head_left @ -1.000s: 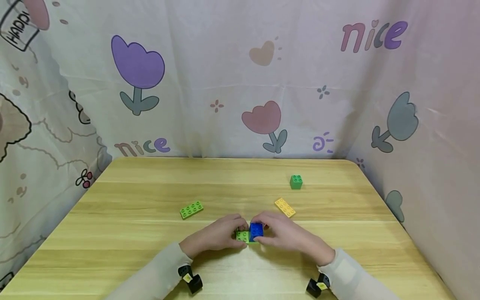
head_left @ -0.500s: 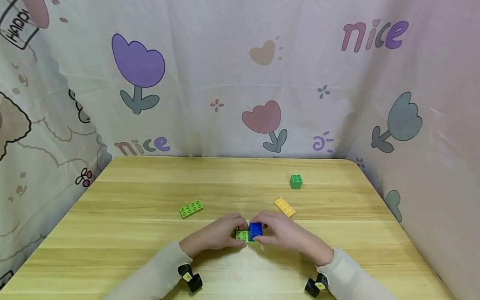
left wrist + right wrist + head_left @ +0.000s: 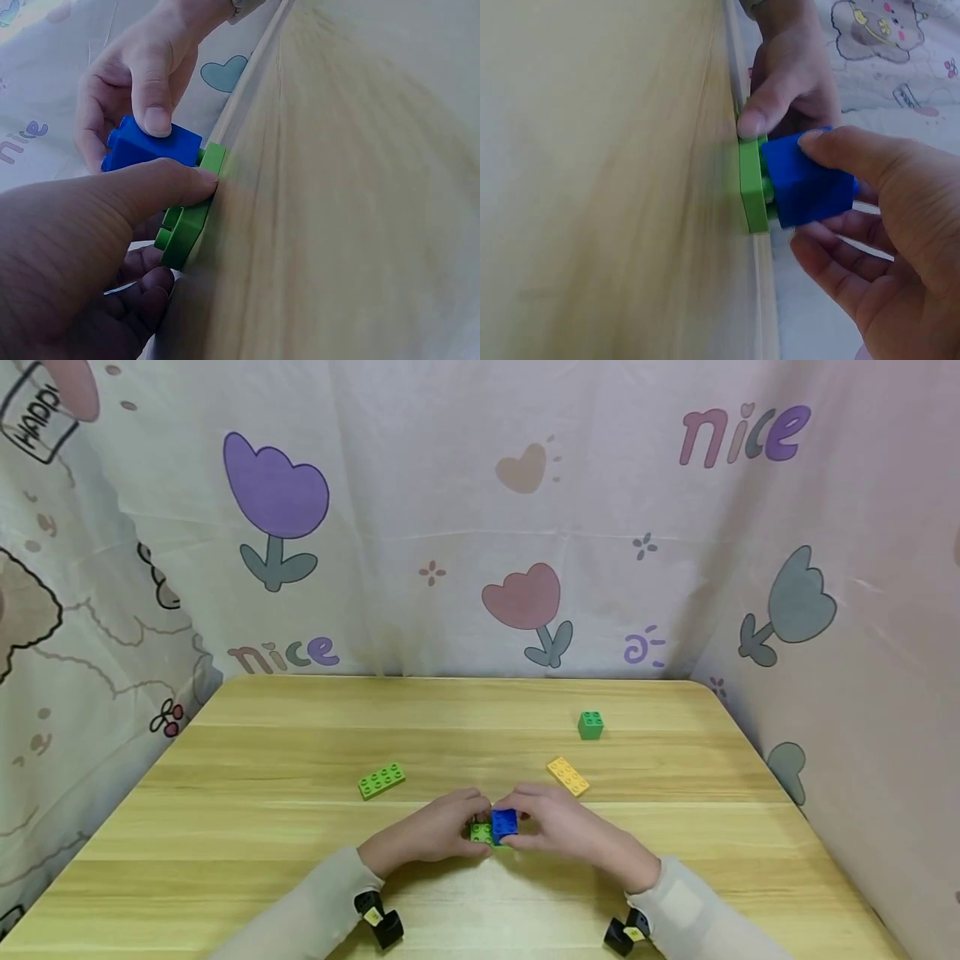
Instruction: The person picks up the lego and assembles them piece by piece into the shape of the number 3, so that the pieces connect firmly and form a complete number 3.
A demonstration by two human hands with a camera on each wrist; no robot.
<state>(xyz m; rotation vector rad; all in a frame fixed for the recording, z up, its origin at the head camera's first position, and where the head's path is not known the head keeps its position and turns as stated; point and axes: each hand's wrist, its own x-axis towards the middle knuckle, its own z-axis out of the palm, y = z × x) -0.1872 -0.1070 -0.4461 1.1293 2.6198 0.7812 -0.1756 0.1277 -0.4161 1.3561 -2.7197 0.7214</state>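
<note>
A light green flat brick (image 3: 481,833) lies on the wooden table (image 3: 300,877) near its front middle. My left hand (image 3: 442,825) pinches this green brick (image 3: 189,217) by its edges. A blue square brick (image 3: 504,823) sits over the green one's right part, and my right hand (image 3: 551,822) pinches the blue brick (image 3: 808,187) between thumb and fingers. In the right wrist view the blue brick stands slightly off the green brick (image 3: 753,184), with studs showing between them. The two hands touch around the bricks.
A long green brick (image 3: 382,780) lies to the left behind my hands. A yellow flat brick (image 3: 567,776) and a small dark green cube brick (image 3: 590,724) lie to the right behind them. Patterned cloth (image 3: 480,510) walls the table on three sides.
The blue brick and my right hand have shifted a little to the left, further over the green brick. My left hand has stayed in place.
</note>
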